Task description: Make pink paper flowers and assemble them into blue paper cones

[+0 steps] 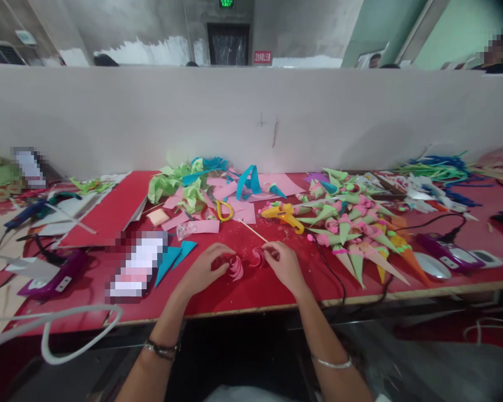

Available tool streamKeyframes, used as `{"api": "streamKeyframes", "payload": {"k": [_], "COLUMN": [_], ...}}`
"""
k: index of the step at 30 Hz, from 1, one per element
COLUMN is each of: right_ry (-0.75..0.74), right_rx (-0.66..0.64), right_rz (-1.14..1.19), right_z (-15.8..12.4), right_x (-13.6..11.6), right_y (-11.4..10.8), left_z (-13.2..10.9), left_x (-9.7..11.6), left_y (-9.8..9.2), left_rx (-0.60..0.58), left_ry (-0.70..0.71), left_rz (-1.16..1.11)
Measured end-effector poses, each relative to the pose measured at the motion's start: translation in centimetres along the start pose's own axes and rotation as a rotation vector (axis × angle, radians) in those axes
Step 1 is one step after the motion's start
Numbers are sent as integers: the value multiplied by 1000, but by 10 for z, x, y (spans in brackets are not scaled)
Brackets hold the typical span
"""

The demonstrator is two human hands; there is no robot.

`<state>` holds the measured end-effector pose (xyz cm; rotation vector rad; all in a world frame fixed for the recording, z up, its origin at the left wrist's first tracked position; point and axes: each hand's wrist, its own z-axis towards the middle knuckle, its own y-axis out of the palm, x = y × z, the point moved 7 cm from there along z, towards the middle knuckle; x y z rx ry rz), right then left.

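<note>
Over the red table, near its front edge, my left hand (207, 268) has its fingers curled in on the edge of a pink striped curled piece (236, 268). My right hand (284, 267) pinches a second pink striped curled piece (257, 258) by its right side. The two pieces are a small distance apart. A thin wooden stick (252, 230) lies just beyond the right fingertips. Beyond the hands are a yellow glue gun (284, 215) and yellow-handled scissors (225, 210). Blue paper triangles (174, 261) lie left of my left hand.
Many small paper cones (352, 226) are heaped at the right. Green crumpled paper (167, 184) and pink sheets (245, 212) lie at the back. A phone (140, 265) and a purple power strip (54, 276) are at the left, another purple strip (444, 254) at the right.
</note>
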<state>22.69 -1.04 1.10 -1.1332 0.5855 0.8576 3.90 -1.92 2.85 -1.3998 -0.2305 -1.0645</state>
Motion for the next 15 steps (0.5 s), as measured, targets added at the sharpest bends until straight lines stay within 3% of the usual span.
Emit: {"api": "streamKeyframes", "payload": {"k": [4,10,15], "right_ry": [-54,-38,-52], "right_rx": [135,391,215], "right_rz": [-47,-241,-526], "right_z": [-6,12,43], "right_x": [-10,11,32], "right_y": [-23,-70,-60], "left_z": [-22,-32,-25], "left_x": [3,11,9], "left_y": [-2,11,15], "left_rx": [250,281,171], "left_ry": [-100,-70,-37], "left_rz": [144,335,378]}}
